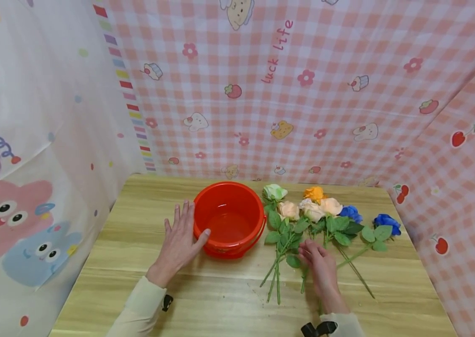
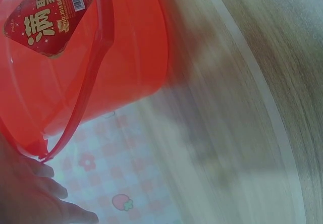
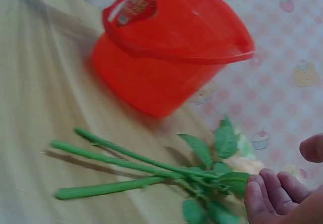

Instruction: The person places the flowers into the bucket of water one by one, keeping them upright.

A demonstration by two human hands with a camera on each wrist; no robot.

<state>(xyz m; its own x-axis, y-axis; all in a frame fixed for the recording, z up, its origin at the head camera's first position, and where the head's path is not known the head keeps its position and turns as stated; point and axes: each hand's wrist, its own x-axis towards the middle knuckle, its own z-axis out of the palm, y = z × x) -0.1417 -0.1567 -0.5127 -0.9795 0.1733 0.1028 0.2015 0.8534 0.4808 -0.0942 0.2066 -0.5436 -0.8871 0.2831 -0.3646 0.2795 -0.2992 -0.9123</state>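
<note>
A red plastic bucket point(image 1: 229, 252) stands upright on the wooden table. My left hand point(image 1: 181, 236) lies against its left rim, fingers straight and thumb spread along the near side. In the left wrist view, the bucket's handle point(image 2: 85, 100) hangs by its labelled wall. Right of the bucket lie several artificial roses: green-white point(image 1: 275, 191), orange point(image 1: 314, 193), peach point(image 1: 289, 210) and blue point(image 1: 386, 223). Among their green stems is my right hand point(image 1: 320, 267). In the right wrist view its fingers touch or nearly touch a leaf point(image 3: 234, 179), with the thumb apart; nothing is gripped.
The wooden table point(image 1: 144, 234) meets a pink checked cloth point(image 1: 220, 140) at the back and right. A white cartoon-printed cloth point(image 1: 64, 154) hangs at the left. Three crossed stems point(image 1: 278, 281) point toward the near edge.
</note>
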